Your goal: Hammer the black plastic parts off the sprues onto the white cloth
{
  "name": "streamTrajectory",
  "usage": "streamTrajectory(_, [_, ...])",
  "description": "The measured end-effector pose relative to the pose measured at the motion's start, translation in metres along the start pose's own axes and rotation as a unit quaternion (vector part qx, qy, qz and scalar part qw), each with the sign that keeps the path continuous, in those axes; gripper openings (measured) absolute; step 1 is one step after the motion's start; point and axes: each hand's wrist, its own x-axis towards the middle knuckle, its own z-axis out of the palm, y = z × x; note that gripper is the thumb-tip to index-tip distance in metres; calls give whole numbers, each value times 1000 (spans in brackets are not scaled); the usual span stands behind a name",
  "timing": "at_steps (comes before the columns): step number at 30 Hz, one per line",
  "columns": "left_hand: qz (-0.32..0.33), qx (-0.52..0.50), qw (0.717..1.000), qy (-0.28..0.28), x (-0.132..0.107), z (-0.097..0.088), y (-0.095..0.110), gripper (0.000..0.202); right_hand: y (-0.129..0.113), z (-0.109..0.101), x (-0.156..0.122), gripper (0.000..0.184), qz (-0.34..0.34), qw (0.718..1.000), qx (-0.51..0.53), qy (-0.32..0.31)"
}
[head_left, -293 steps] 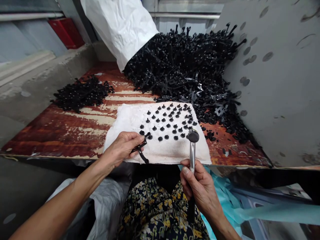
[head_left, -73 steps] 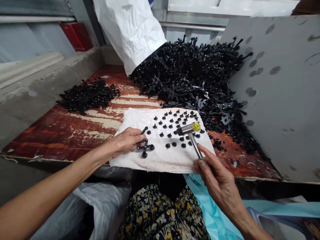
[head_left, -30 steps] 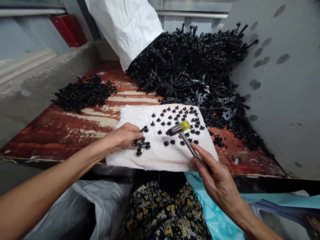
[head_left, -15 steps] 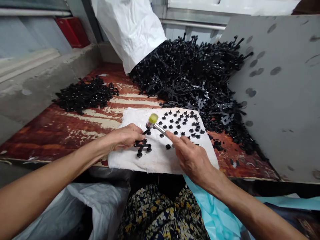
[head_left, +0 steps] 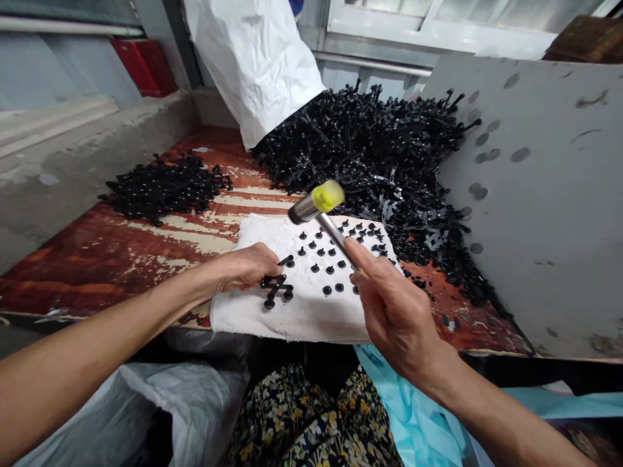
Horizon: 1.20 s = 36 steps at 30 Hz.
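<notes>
My right hand (head_left: 392, 301) is wrapped round the metal handle of a small mallet (head_left: 333, 232), raised above a white cloth (head_left: 292, 324). One face of its head is yellow, the other dark. Pinched in my left hand (head_left: 250, 264) is a black linkage piece (head_left: 286, 261), its tip by a small black peg on the cloth. Just below those fingers lie joined black linkage pieces (head_left: 277, 287) with round feet. Several loose black round-based pegs (head_left: 331, 270) stand in loose rows across the cloth. My left fingers partly hide the piece they hold.
A large heap of black parts (head_left: 365, 143) spills from a white sack (head_left: 263, 71) at the back. Left on the worn red board (head_left: 195, 237) sits a smaller pile of black linkages (head_left: 163, 188). A grey panel (head_left: 525, 214) leans along the right side.
The mallet has risen up and to the right, away from the piece at my left fingers. My left hand stays nearly in place. The view has tilted slightly.
</notes>
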Motion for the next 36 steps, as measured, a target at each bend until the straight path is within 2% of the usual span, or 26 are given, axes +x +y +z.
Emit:
streamTrajectory(2, [1, 3, 1000, -1, -1, 0, 0, 30, 1, 1, 0, 58, 3, 1000, -24, -15])
streamTrajectory(4, [0, 4, 1000, 1, -2, 0, 1, 31, 5, 2, 1, 60, 11, 990, -83, -110])
streamTrajectory(6, [-5, 1, 1000, -4, -2, 1, 2, 30, 10, 2, 2, 60, 34, 981, -99, -163])
streamTrajectory(7, [-9, 0, 1000, -7, -3, 1, 2, 29, 11, 1, 2, 59, 44, 983, -84, -156])
streamTrajectory(10, [-22, 2, 1000, -3, -3, 0, 2, 24, 8, -4, 2, 54, 46, 996, 8, -71])
streamTrajectory(13, [-19, 15, 1000, -7, -4, -4, 1, 23, -1, -7, 3, 47, 71, 993, 94, -16])
streamTrajectory(15, [19, 57, 998, -11, -8, -4, 4, 26, -5, -7, 8, 41, 129, 978, 162, -34])
streamTrajectory(17, [88, 120, 988, -31, -16, -1, 9, 28, -6, -5, 16, 30, 187, 949, 239, -81])
streamTrajectory(20, [196, 207, 955, -78, -33, 12, 18, 25, -3, 2, 22, 17, 238, 903, 333, -129])
streamTrajectory(22, [239, 246, 936, -78, -44, 22, 20, 22, -2, 7, 18, 17, 262, 871, 389, -147])
streamTrajectory(24, [258, 255, 932, -15, -52, 31, 16, 18, -5, 9, 9, 16, 282, 840, 436, -159])
streamTrajectory(25, [259, 245, 933, 45, -55, 34, 12, 19, -6, 10, 3, 15, 293, 830, 449, -154])
streamTrajectory(27, [240, 202, 932, 183, -61, 38, 3, 33, -11, 10, -7, 15, 320, 823, 453, -125])
streamTrajectory(28, [223, 179, 932, 223, -64, 40, -1, 37, -12, 10, -11, 15, 334, 822, 450, -102])
streamTrajectory(29, [203, 164, 936, 234, -66, 42, -4, 37, -14, 10, -15, 16, 346, 821, 446, -80])
streamTrajectory(31, [176, 157, 953, 188, -67, 47, -7, 36, -17, 11, -18, 20, 361, 820, 441, -54])
streamTrajectory(33, [179, 154, 962, 137, -64, 51, -5, 39, -18, 13, -19, 24, 370, 814, 444, -59])
streamTrajectory(36, [171, 109, 974, 105, -53, 55, 5, 35, -19, 14, -19, 30, 385, 785, 478, -85])
